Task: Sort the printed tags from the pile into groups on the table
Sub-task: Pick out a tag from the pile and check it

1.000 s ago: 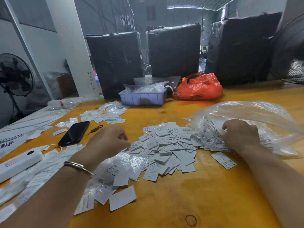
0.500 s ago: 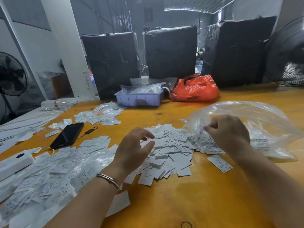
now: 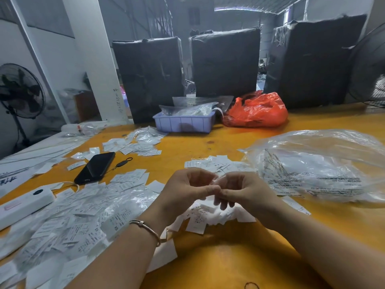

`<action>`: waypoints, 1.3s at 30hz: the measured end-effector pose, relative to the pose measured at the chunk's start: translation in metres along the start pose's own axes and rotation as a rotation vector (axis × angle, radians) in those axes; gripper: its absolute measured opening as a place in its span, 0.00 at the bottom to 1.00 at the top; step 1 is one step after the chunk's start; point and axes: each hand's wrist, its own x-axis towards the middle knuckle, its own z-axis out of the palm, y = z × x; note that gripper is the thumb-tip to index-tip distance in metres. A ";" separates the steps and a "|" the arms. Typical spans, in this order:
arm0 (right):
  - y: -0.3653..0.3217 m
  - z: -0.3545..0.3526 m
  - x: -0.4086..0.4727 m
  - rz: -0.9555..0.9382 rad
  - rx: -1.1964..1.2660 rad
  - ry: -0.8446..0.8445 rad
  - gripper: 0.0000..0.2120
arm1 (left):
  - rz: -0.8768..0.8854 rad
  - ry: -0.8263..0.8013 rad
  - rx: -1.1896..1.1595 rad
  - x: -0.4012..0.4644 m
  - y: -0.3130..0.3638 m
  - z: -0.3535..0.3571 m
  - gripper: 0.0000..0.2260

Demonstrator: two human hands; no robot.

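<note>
Pinching together above the pile (image 3: pixel 210 213), the left hand (image 3: pixel 187 188) and right hand (image 3: pixel 248 192) meet thumb to thumb; what the curled fingers (image 3: pixel 224 202) clamp is unclear, possibly a thin clear item. Loose tags lie directly beneath, at 6 o'clock from both hands, equally near each. Sorted tags (image 3: pixel 83 217) spread at 9 o'clock on the table (image 3: pixel 239 268); the bag (image 3: pixel 318 165) sits at 2 o'clock.

Your hands (image 3: pixel 218 190) cover the middle of the tag pile (image 3: pixel 200 217), and what they pinch between them is too blurred for you to identify. The print on the tags is mostly unreadable. The bag (image 3: pixel 325 163) and right fan (image 3: pixel 370 67) run off the right edge.
</note>
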 end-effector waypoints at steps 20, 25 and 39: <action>0.001 0.007 0.001 -0.251 -0.611 0.237 0.03 | -0.087 0.330 -0.087 0.000 -0.008 -0.017 0.11; -0.010 -0.012 0.000 0.088 0.173 0.332 0.06 | -0.089 0.293 -0.055 -0.001 -0.012 -0.014 0.07; -0.019 -0.024 0.001 0.110 0.231 0.352 0.11 | 0.006 0.106 -0.088 -0.007 -0.002 -0.008 0.05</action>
